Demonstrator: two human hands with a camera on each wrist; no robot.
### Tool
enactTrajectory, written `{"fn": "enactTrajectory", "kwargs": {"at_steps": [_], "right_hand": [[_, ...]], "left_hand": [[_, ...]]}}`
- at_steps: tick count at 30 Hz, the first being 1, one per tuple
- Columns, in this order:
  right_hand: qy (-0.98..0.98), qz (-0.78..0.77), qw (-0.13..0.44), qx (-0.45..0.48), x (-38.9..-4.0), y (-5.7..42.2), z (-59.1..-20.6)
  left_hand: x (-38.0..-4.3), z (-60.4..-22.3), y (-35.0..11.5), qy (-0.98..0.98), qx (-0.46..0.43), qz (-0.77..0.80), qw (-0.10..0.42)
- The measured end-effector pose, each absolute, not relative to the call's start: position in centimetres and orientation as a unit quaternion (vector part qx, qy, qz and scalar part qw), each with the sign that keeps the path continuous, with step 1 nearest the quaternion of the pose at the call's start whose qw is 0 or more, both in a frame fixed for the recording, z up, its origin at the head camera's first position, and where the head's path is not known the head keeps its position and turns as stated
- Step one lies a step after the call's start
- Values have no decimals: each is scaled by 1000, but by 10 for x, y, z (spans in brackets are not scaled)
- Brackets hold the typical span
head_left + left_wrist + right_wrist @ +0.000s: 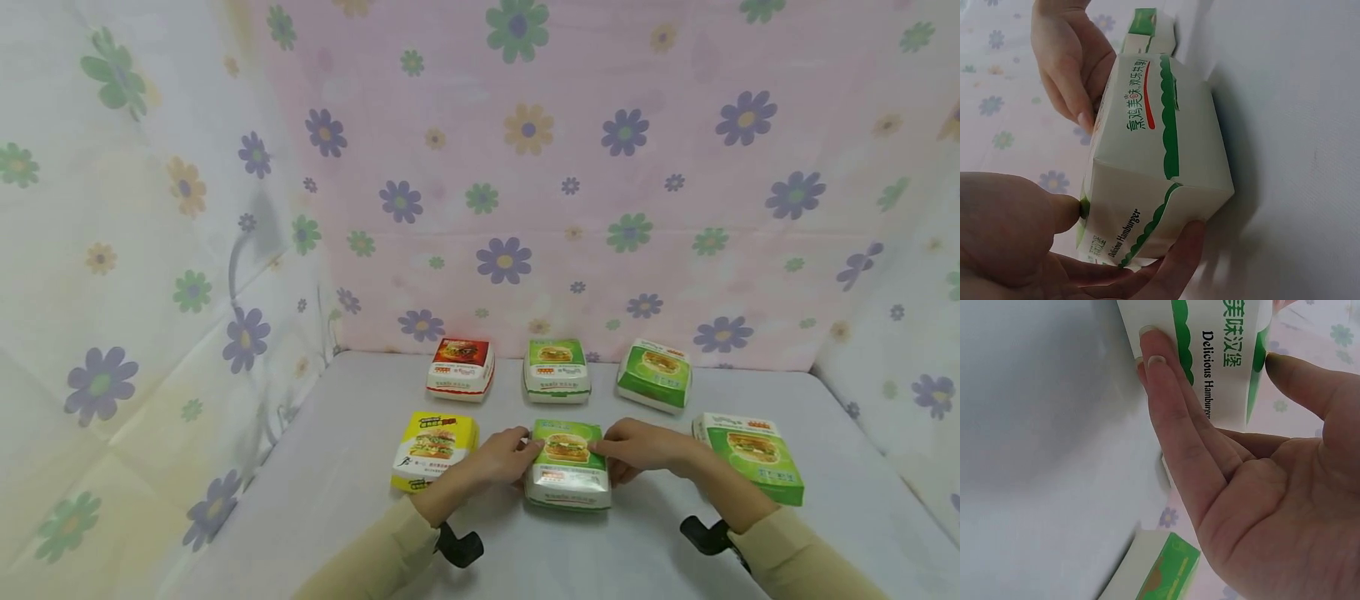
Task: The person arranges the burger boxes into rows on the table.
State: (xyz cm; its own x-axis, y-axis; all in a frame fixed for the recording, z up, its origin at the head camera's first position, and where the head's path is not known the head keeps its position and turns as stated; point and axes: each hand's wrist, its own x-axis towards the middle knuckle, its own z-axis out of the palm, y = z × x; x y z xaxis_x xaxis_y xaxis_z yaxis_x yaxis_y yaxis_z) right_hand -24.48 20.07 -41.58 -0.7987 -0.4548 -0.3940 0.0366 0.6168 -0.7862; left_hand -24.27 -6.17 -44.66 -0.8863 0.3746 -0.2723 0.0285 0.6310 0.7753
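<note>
A green-and-white hamburger box [567, 467] sits closed on the table in the front middle, between both hands. My left hand [504, 457] grips its left side; in the left wrist view the thumb lies on the lid edge and the fingers [1188, 256] reach along the side and bottom edge. From the right, my right hand [645, 446] holds the opposite side. The right wrist view shows its thumb at the lid edge and its fingers [1175, 394] lying against the wall printed "Delicious Hamburger". The box's far wall is hidden in the head view.
A yellow burger box [435, 446] stands left of the hands, a green box [753, 458] to the right. Behind are a red box [460, 367], another green-and-white box [557, 371] and a tilted-looking green box [655, 375]. Flowered cloth [525, 167] surrounds the white table [330, 467].
</note>
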Motion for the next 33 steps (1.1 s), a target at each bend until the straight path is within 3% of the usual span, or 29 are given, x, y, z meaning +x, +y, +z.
{"fn": "enactTrajectory", "kwargs": {"at_steps": [13, 24, 33], "right_hand": [[867, -395, 288, -96, -249, 188, -420], [873, -383, 287, -88, -240, 195, -410], [887, -351, 275, -118, -241, 210, -398]], "left_hand": [[-242, -446, -68, 894, 110, 383, 202], [-238, -435, -73, 890, 115, 380, 225], [-243, -417, -65, 913, 212, 305, 167]]}}
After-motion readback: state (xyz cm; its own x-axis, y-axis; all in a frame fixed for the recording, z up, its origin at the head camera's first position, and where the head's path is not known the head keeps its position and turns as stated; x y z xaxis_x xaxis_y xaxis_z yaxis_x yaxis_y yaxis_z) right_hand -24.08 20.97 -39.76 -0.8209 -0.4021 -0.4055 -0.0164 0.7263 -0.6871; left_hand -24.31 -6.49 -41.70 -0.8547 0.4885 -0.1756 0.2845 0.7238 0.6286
